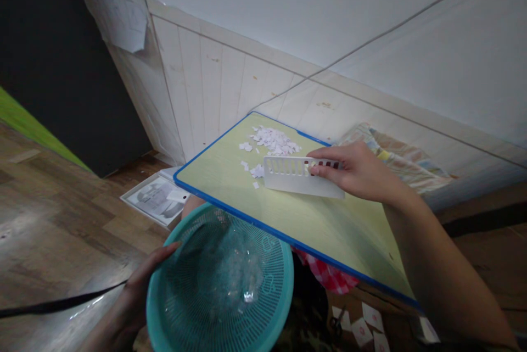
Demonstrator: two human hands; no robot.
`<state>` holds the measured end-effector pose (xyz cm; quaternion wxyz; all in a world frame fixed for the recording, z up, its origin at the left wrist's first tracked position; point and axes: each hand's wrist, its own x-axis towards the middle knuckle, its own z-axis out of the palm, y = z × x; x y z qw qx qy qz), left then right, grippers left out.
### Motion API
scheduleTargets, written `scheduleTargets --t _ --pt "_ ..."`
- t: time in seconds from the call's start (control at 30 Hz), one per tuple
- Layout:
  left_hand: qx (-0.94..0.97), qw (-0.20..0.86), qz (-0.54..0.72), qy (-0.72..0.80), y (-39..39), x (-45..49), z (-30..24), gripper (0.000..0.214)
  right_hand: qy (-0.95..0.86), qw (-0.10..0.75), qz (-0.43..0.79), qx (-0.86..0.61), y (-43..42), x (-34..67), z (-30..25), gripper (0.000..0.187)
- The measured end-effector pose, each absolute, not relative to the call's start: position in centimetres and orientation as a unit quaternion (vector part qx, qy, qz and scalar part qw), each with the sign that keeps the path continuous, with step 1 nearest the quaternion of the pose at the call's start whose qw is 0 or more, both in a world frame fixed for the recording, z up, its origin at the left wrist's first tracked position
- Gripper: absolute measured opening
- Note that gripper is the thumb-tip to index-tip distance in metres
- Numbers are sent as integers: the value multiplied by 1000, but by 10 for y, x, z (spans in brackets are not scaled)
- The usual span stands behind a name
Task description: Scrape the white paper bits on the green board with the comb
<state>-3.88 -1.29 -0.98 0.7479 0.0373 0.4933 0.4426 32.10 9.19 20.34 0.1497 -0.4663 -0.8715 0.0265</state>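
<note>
Head view: slotted white piece [302,183] on the right side of small paper bits [257,171], with its long edge down toward the yellow-green table [218,171]. Fingers [329,153] of the right hand [366,171] closed on its right end, from above and from the near side. Behind the slotted piece, near the far corner of the table, a bigger pile of white paper [275,140].

At the near blue edge of the table, a turquoise basket [287,280], gripped at its left rim by the left hand [144,278]; only the thumb well visible over the rim, other fingers mostly hidden. Inside the basket, clear shiny scraps [247,297]. Cannot tell whether basket and table touching.

On the floor, at left, an open box [154,198]; at lower right, white cards [362,333] and scissors [338,324]. Below the near edge, a red checked cloth [331,275]. Beside the wall, a patterned cloth [399,162].
</note>
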Motion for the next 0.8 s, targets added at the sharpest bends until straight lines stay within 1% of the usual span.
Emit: scheduleTargets --t 0.23,0.4,0.6,0.8 --pt "56 736 433 517 -12 -40 -13 20 -860 193 16 -472 94 316 198 24" --pt "72 734 433 519 -11 -39 -13 21 -867 190 28 -459 99 306 191 24" --pt "61 733 439 517 -14 -40 -14 17 -861 218 21 -459 101 306 191 25" --pt "35 744 445 498 -12 -39 -11 19 -861 203 31 -466 98 312 190 25"
